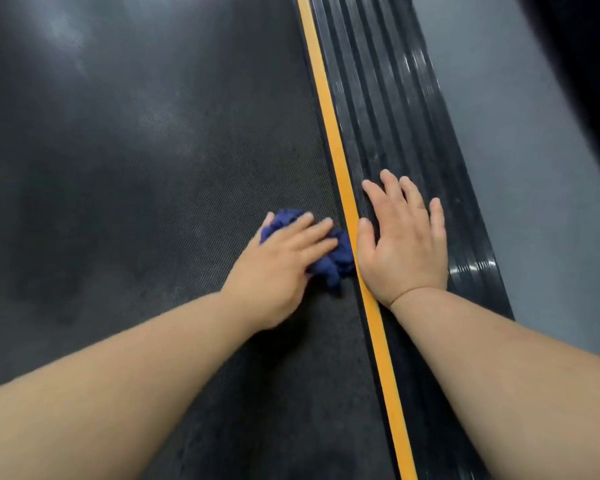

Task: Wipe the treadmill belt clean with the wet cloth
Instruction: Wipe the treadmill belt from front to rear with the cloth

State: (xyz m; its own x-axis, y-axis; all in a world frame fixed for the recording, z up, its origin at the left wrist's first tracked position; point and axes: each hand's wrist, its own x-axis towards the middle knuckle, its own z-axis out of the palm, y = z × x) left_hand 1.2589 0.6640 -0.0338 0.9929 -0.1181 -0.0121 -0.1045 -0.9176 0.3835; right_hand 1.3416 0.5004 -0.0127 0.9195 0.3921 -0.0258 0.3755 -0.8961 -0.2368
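Midway, I'd guess — left hand [281, 261] presses the bunched cloth [338, 263] flat-fingered onto the belt [153, 161], right hand [404, 244] spread on the side rail [406, 109]. Farther up looks hazy (dust, probably) — unwiped.

No readable text in view

No word, number, brand or sign can be read anywhere in the frame. The textured dark treadmill belt [136, 168] filling the left and centre shows only sheen and smudges. The yellow stripe [329, 133] running from top centre to the lower right is plain colour. The ribbed side rail [388, 116] to its right is bare black, and the bunched blue cloth [336, 261] at centre and the grey floor [516, 150] at right carry no label or print.
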